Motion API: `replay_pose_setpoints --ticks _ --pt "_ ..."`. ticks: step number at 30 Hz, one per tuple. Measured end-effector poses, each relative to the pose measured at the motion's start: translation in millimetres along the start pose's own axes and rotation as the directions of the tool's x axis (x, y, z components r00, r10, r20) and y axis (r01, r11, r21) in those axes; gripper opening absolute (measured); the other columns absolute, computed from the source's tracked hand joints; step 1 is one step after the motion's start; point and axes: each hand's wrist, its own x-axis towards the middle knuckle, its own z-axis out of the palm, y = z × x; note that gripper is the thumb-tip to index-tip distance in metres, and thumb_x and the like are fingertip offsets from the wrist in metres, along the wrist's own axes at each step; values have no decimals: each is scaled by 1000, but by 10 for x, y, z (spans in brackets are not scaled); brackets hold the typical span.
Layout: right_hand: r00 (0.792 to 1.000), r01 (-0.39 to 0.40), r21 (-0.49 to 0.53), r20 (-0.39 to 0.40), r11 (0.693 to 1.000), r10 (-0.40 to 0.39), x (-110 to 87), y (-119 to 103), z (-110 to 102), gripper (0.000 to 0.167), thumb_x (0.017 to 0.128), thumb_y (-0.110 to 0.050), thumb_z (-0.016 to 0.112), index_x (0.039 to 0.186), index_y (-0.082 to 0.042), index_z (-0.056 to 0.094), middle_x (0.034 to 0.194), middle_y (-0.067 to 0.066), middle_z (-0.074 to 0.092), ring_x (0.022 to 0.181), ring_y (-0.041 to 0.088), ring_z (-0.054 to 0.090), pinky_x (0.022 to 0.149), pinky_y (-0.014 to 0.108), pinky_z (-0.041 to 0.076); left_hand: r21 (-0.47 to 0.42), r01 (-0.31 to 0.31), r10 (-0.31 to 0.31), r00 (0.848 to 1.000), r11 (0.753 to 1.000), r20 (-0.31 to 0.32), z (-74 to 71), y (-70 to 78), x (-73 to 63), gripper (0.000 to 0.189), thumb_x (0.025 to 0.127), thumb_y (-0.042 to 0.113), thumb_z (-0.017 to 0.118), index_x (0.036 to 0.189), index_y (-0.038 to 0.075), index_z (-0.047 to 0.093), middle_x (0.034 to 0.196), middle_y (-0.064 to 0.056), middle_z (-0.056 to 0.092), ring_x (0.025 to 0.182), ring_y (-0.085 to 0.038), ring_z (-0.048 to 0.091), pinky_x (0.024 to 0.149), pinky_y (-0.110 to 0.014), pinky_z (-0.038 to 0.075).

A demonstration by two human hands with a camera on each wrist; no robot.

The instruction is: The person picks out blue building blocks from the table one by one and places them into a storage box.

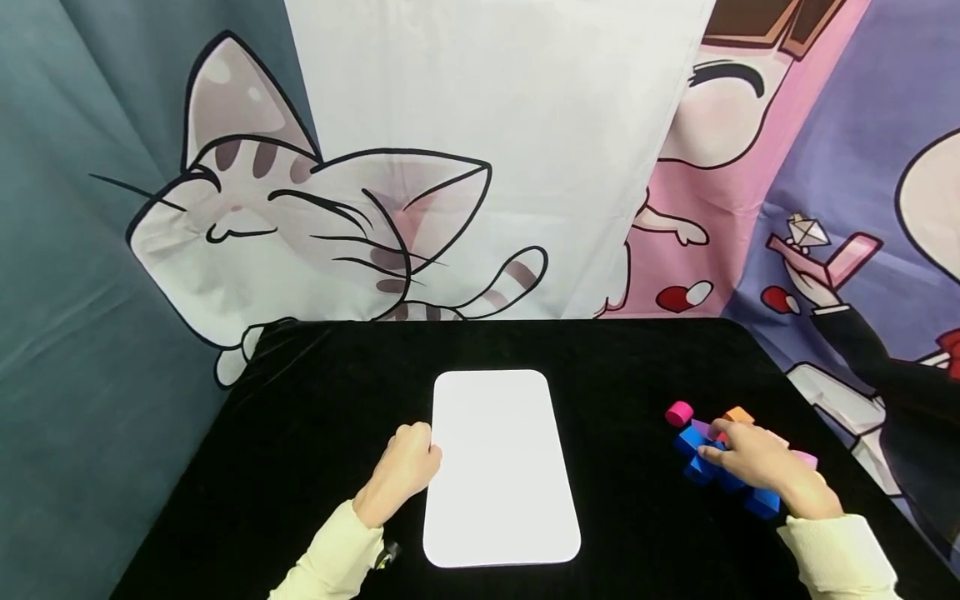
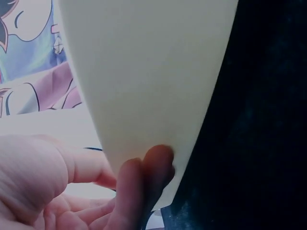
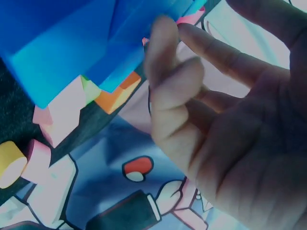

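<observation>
A white board with rounded corners [image 1: 498, 483] lies upright-long in the middle of the black cloth. At its left edge, my left hand [image 1: 405, 462] grips the rim; in the left wrist view, its fingers [image 2: 158, 165] lie against the board's pale face. On the right, my right hand [image 1: 757, 458] reaches over a cluster of toy blocks, its thumb and forefinger near a blue block [image 1: 692, 440]. Its fingers look loosely bent in the right wrist view, with nothing visible held between them. The hand partly hides several blocks.
A pink cylinder [image 1: 679, 413] sits at the cluster's far left and an orange block [image 1: 739, 414] behind the hand. Another blue block [image 1: 763, 502] lies nearer. Beside a pink piece stands a yellow cylinder [image 3: 12, 165]. A cartoon-printed curtain [image 1: 480, 100] hangs behind the black-covered table [image 1: 622, 367].
</observation>
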Motion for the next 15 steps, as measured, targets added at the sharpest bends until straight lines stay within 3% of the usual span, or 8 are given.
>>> replay_pose_setpoints --ticks 3,6,15 --pt "999 9 13 -47 1000 -8 68 -37 52 40 80 -29 67 100 5 60 84 13 64 76 27 60 69 51 48 0 14 -14 1000 1000 27 -35 7 25 29 77 1 46 53 11 35 45 1 35 37 -11 32 35 -22 28" --pt "998 -6 10 -58 1000 7 136 -58 128 48 78 -34 68 101 7 60 87 17 61 79 31 58 69 51 47 -5 38 -38 997 999 61 -52 3 43 28 77 0 46 52 10 38 42 0 42 35 -12 40 35 -23 33" --pt "997 -68 18 -24 997 69 251 -79 202 38 77 -29 70 102 -2 57 73 3 51 64 17 47 52 35 39 -72 44 -36 993 996 113 -48 -14 47 15 80 2 46 66 4 51 52 -4 52 37 -13 52 40 -27 44"
